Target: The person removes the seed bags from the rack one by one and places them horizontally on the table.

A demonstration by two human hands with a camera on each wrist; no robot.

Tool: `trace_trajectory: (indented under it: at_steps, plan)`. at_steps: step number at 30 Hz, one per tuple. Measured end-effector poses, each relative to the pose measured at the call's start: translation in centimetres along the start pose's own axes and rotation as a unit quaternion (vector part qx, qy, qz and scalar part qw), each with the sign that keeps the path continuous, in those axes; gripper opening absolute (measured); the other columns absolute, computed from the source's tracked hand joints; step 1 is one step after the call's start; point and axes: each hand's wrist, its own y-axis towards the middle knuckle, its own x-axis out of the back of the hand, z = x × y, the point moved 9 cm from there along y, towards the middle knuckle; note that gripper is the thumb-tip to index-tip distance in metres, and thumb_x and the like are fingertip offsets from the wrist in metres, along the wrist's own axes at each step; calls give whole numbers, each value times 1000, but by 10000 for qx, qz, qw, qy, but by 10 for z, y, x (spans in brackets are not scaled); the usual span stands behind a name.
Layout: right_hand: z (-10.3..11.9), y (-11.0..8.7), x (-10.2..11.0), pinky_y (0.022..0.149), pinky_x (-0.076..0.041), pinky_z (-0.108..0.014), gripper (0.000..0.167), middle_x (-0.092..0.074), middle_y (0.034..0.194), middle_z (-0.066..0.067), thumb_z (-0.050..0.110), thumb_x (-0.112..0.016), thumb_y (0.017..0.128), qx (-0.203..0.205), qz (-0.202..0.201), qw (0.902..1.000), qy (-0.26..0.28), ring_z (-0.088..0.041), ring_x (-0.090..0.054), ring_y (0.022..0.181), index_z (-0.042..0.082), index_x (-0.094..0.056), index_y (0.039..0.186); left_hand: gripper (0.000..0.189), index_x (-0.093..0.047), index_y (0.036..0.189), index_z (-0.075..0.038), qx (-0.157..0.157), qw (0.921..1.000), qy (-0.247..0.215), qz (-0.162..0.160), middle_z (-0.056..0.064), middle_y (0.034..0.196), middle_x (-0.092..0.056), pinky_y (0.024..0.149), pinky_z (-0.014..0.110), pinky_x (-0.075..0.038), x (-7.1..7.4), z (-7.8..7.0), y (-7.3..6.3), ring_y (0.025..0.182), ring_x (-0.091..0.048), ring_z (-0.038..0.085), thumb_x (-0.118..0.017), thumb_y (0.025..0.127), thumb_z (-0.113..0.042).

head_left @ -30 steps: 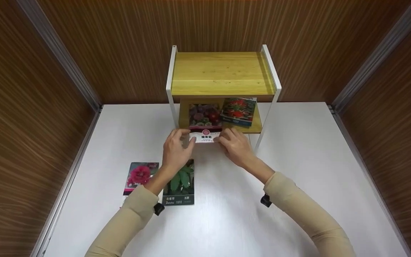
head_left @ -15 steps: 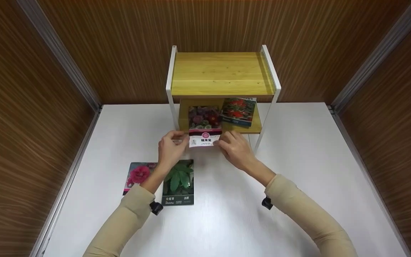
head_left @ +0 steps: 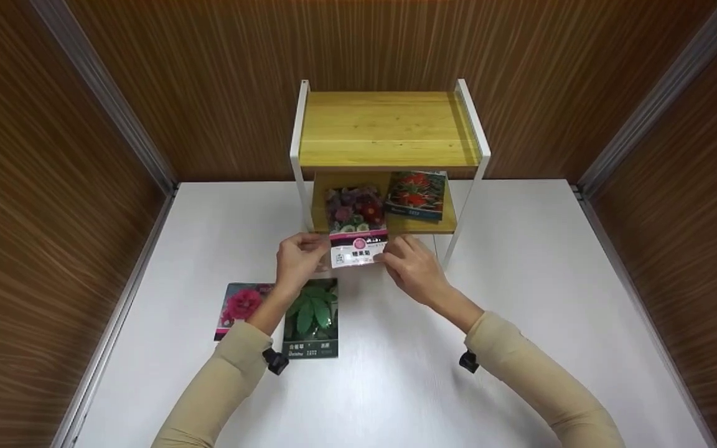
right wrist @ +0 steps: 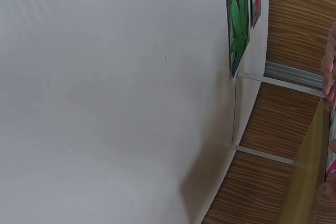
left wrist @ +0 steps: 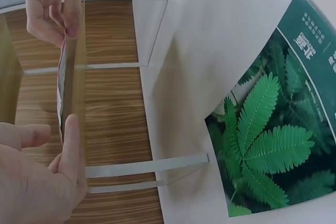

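Packet [head_left: 358,233] | between both hands [head_left: 297,264] | right one [head_left: 415,269] pinches lower corner

head view looks down; both wrist views share the held packet [head_left: 357,225].

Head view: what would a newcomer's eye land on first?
Probably the yellow top board of the shelf, back centre on the white table. Next, below it, the mixed-flower packet, pinched near its lower right corner by the right hand. Then the green-leaf packet on the table in front, left of centre.
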Motion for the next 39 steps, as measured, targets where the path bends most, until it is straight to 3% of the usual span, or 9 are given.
trace_trajectory:
  at_steps: [6,14,25,39]
  plan:
    - [3,-4,0,74,-59,-33,20,-66,98,-6,6,-85,85,34,-28,10000,-12,-24,-62,92,16,-75,100,31,-72,121,-1,385,9990,-200,115,19,110,-74,63,23,-64,-4,8,2,77,-72,15,-75,96,-18]
    - [7,-7,0,70,-58,-31,21,-66,96,-5,5,-86,85,40,-54,10000,42,-23,-62,87,18,-76,99,31,-72,122,0,575,9966,-514,280,19,107,-76,59,22,-62,-9,14,4,73,-72,15,-76,95,-14]
    - [8,-10,-2,71,-59,-31,21,-66,96,-4,4,-85,85,7,36,10000,74,-22,-62,87,18,-77,99,32,-72,124,0,545,9966,-465,410,23,113,-76,61,27,-64,-12,14,3,73,-74,18,-76,95,-11]
    - [9,-14,2,74,-60,-33,23,-67,100,-6,17,-88,84,102,-21,9986,520,-22,-63,92,17,-75,103,27,-72,118,1,452,9962,-584,454,16,102,-76,56,23,-62,-13,15,2,67,-71,14,-77,92,-5]
